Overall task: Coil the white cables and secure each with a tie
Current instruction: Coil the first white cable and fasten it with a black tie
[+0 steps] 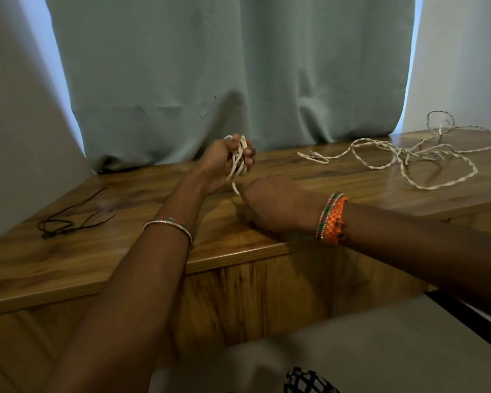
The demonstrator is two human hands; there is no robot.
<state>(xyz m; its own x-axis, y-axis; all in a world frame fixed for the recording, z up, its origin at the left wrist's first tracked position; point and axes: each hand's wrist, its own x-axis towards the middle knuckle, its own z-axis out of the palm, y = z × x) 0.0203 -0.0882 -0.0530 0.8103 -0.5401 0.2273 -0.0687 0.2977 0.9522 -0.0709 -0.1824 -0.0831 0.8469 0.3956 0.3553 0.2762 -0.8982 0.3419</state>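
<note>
Now the left hand point(224, 163) squeezes the white cable coil point(238, 158) above the desk point(267, 251) so it stays round, while the right hand point(275, 205) pinches its loose end for winding.

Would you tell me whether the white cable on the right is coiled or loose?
Loose: the white cable sprawls in untidy loops across the table, untied.

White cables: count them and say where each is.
2. One coiled cable gripped in the left hand, its tail running to the right hand; one loose cable on the table's right.
</note>
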